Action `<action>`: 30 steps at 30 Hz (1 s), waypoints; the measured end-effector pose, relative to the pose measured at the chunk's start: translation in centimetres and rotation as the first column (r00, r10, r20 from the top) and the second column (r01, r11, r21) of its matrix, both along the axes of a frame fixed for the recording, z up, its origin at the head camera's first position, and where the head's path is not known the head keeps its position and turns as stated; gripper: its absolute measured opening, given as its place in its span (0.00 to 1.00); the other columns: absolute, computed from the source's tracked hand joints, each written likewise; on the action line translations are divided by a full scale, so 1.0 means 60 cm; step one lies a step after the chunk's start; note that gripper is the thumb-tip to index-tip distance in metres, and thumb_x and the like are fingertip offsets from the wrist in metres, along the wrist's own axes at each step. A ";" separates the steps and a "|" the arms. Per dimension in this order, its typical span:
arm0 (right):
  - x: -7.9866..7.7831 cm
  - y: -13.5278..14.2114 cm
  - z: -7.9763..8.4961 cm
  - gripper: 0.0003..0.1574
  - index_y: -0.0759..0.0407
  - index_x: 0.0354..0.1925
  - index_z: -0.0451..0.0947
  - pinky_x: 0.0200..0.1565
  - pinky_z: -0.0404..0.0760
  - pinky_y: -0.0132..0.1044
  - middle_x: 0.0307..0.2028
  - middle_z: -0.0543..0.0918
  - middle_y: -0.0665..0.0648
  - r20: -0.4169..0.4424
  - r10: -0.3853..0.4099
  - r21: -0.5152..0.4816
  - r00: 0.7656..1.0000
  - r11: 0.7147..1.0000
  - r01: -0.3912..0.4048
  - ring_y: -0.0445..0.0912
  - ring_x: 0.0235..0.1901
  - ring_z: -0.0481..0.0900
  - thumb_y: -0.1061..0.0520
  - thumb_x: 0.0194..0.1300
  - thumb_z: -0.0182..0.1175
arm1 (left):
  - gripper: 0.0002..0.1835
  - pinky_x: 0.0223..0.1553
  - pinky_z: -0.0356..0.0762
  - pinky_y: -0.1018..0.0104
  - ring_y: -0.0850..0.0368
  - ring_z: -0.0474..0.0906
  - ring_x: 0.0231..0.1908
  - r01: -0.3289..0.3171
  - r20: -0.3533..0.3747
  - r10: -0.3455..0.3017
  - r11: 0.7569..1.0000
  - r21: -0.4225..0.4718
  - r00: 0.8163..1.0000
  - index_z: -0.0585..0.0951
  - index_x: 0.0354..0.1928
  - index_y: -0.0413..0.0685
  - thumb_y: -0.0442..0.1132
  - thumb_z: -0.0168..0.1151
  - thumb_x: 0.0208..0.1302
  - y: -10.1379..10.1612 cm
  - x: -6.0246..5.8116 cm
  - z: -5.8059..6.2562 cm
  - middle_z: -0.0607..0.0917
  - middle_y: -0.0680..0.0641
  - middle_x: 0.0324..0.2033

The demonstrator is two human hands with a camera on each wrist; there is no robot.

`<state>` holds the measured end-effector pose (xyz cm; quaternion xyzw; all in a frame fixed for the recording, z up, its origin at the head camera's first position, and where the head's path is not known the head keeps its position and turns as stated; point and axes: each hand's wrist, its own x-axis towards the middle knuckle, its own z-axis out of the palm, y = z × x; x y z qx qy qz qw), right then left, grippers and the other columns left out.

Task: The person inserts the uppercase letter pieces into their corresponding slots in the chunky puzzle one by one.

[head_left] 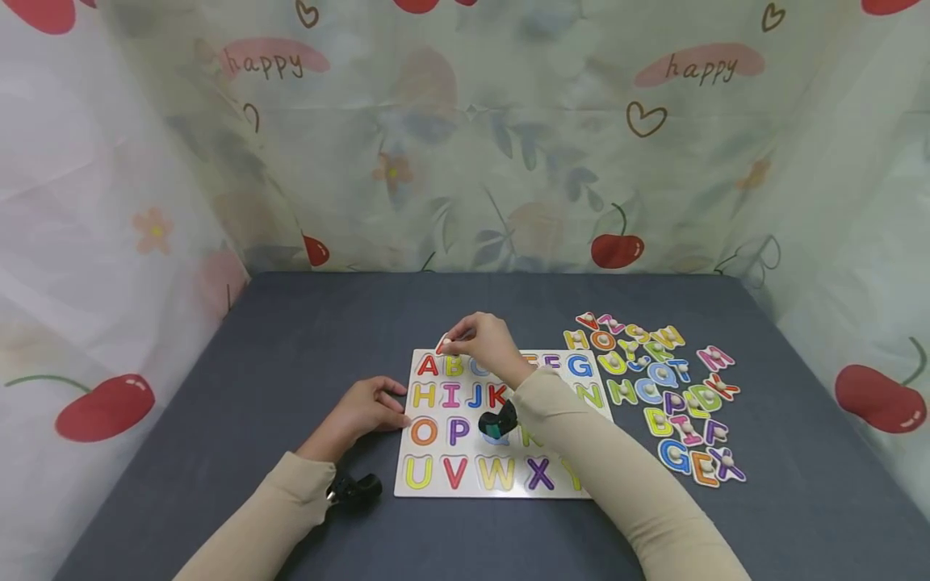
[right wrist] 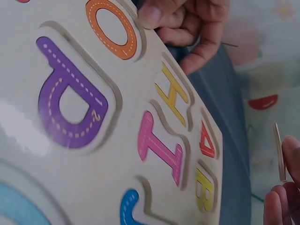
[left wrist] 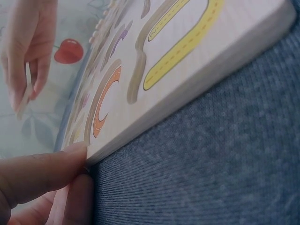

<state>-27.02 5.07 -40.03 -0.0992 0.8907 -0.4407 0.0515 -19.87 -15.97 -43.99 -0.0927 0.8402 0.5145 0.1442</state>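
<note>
A dark grey-blue, fabric-covered tabletop (head_left: 232, 387) is being reached over by two arms in beige sleeves (head_left: 261, 508), each being fitted with a small black wrist camera (head_left: 356, 490). Nearest, a flat, rectangular, pale wooden alphabet board (head_left: 472, 484) with coloured letters in its recesses is being gripped at its left edge by the left hand (head_left: 370, 406), the thumb being laid on the rim and the fingers being curled against the side. Part of the board is being hidden by the right forearm. Above its far left corner, a thin wooden piece with a red face (head_left: 440, 344) is being pinched between thumb and fingers of the right hand (head_left: 483, 343); its letter is being obscured. To the board's right, multicoloured knobbed wooden letters (head_left: 663, 374) are being kept in a loose, partly overlapping cluster. Farthest back, the space is being enclosed by a pale curtain (head_left: 465, 161) printed with red cherries, flowers and "happy".
</note>
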 end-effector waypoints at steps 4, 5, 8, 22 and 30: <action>0.003 -0.018 -0.015 0.09 0.53 0.33 0.84 0.41 0.77 0.37 0.37 0.83 0.51 0.006 -0.008 -0.005 1.000 1.000 0.008 0.45 0.36 0.79 0.51 0.55 0.72 | 0.26 0.30 0.79 0.66 0.57 0.79 0.25 -0.001 -0.003 0.001 1.000 -0.002 1.000 0.78 0.49 0.37 0.26 0.75 0.45 -0.001 0.001 -0.002 0.81 0.44 0.28; 0.005 -0.022 -0.018 0.09 0.52 0.33 0.84 0.40 0.76 0.36 0.36 0.83 0.51 0.014 -0.009 -0.004 1.000 1.000 0.009 0.45 0.35 0.78 0.51 0.56 0.72 | 0.26 0.30 0.80 0.66 0.56 0.79 0.25 0.000 0.000 0.000 1.000 -0.003 1.000 0.78 0.49 0.37 0.27 0.75 0.45 -0.001 0.001 -0.003 0.82 0.44 0.28; 0.008 -0.033 -0.029 0.08 0.52 0.33 0.85 0.36 0.75 0.34 0.35 0.82 0.51 0.030 -0.001 0.001 1.000 1.000 0.001 0.44 0.34 0.78 0.51 0.57 0.71 | 0.27 0.31 0.80 0.66 0.56 0.79 0.26 -0.001 0.007 0.001 1.000 -0.004 1.000 0.78 0.50 0.38 0.27 0.76 0.45 -0.001 0.001 -0.004 0.81 0.44 0.28; 0.001 -0.057 -0.063 0.05 0.54 0.32 0.84 0.32 0.72 0.32 0.33 0.82 0.51 0.074 -0.003 -0.069 0.997 0.998 0.008 0.43 0.31 0.75 0.55 0.57 0.71 | 0.27 0.31 0.79 0.66 0.56 0.78 0.26 0.000 0.010 0.001 1.000 -0.015 1.000 0.78 0.50 0.38 0.27 0.75 0.46 0.000 -0.001 -0.001 0.81 0.44 0.29; 0.005 -0.064 -0.063 0.04 0.54 0.32 0.84 0.36 0.73 0.32 0.32 0.83 0.51 0.051 -0.015 -0.014 0.999 1.000 0.016 0.42 0.32 0.76 0.56 0.57 0.71 | 0.26 0.30 0.80 0.66 0.57 0.78 0.25 0.001 0.002 -0.001 1.000 -0.006 1.000 0.77 0.50 0.37 0.26 0.75 0.45 -0.001 0.001 0.001 0.81 0.44 0.28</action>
